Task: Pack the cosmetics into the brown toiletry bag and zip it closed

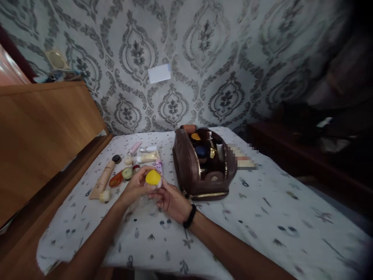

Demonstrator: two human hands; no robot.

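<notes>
My left hand [138,186] is closed around a small rounded item with a yellow face and a pale edge [153,178]; I cannot make out its exact kind. From the other side, the thumb and fingers of my right hand [175,200] grip its edge, the lower fingers curled beneath. Just right of both hands stands an open brown toiletry bag [186,171], its gold zipper apart and several cosmetics inside. Beyond my left hand lie a green-topped jar [127,174], an orange oval item [115,179] and a cream-coloured tube [148,156].
A long beige tube [103,179], a black round cap [116,158] and a pink tube [135,148] lie at the left on the patterned cloth [163,241]. A wooden panel [43,136] borders the left side. A pixelated flat item [244,160] lies behind the bag.
</notes>
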